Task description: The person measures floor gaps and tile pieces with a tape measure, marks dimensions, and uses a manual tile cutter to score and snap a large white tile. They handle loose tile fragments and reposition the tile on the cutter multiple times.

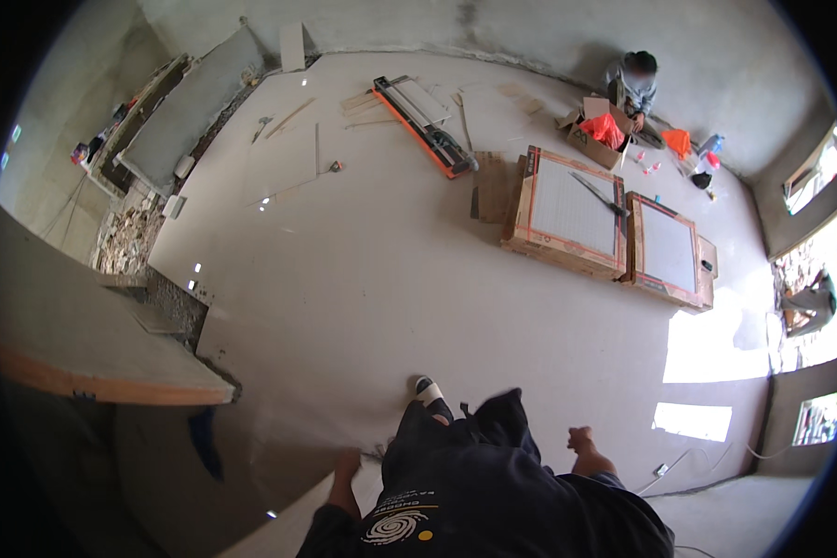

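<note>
"Which step are we on?"

"We seem to be standing or walking over the pale floor (344, 279), one shoe (430, 393) ahead, both arms out at our sides. Handling anything would call for going nearer and lowering a hand."

"And our fingers?"

"On our right hand (583, 445) they're loosely curled, with nothing visible in them. On our left hand (346, 465) we can't tell; something dark (374, 456) shows just beside it, too blurred to name."

"What lies nearest on the right?"

"A small white fitting (661, 470) on a cable, on the floor to the near right. It's too small for us to tell its long axis. Farther off are two tile boxes (558, 262) (670, 296), side by side, their row running from far left to near right."

"The saw-like tool (597, 191) on the left box?"

"Its long axis slants likewise, blade toward the far left, dark handle toward us."

"And the orange-railed tile cutter (418, 135)?"

"Beyond them, also slanting from far left to near right."
</note>
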### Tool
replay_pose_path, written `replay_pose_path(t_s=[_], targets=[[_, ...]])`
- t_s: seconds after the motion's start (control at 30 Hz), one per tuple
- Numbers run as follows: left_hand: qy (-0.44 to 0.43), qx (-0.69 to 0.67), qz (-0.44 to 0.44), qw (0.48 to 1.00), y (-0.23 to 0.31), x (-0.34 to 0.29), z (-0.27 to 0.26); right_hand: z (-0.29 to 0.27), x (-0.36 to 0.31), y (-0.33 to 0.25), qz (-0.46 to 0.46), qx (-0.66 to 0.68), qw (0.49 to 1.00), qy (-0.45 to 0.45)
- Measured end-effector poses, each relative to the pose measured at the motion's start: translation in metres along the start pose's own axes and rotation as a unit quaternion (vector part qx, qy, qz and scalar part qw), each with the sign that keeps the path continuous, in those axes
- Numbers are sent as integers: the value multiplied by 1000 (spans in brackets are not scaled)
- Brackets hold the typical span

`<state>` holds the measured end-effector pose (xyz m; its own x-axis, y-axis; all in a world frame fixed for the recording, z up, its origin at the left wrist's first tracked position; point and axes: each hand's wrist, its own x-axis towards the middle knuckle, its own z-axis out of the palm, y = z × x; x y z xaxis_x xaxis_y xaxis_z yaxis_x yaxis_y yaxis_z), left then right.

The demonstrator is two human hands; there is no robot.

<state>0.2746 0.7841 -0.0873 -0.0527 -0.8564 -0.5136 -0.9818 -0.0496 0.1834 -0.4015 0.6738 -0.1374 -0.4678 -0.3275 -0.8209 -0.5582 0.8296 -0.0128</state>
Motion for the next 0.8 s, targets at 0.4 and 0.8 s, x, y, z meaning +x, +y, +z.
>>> replay_pose_path(t_s=[0.4,0.8], targets=[[247,-384,-232,859,2,377,-334,-53,62,-251,-300,-423,852,-74],[-81,-295,-298,904,23,315,-208,-293,127,-914,-477,111,860,143]])
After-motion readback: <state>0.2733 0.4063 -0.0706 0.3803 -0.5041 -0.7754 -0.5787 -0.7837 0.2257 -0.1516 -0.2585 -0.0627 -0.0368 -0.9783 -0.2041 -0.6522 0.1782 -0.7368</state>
